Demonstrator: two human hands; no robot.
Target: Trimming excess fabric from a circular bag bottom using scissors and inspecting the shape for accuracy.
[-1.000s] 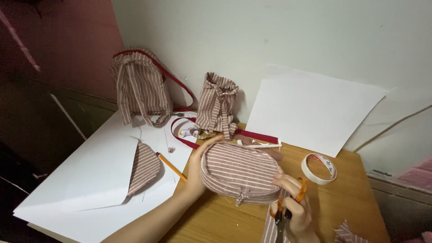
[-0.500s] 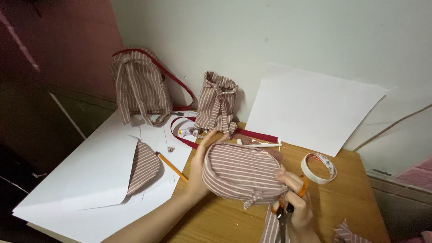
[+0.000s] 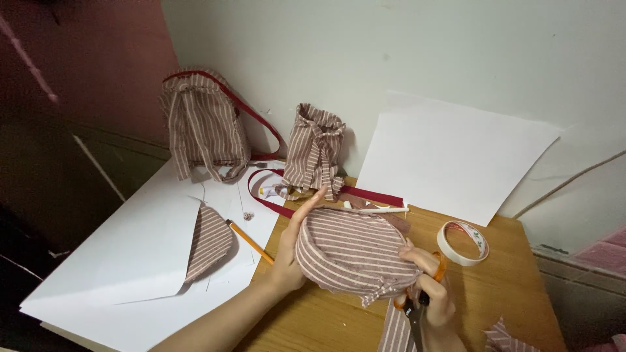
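My left hand grips the left edge of a round striped fabric pouch, holding it just above the wooden table. My right hand holds orange-handled scissors at the pouch's lower right edge, blades pointing down toward me. A small fabric tail hangs from the pouch's bottom by the scissors. A striped fabric strip lies below the pouch.
A striped backpack and a striped drawstring bag stand against the wall. A striped fabric piece and a pencil lie on white paper. A tape roll sits right; a large white sheet leans behind.
The pouch has been tipped up slightly and turned in my left hand. My right hand with the scissors has shifted a little closer to its lower edge.
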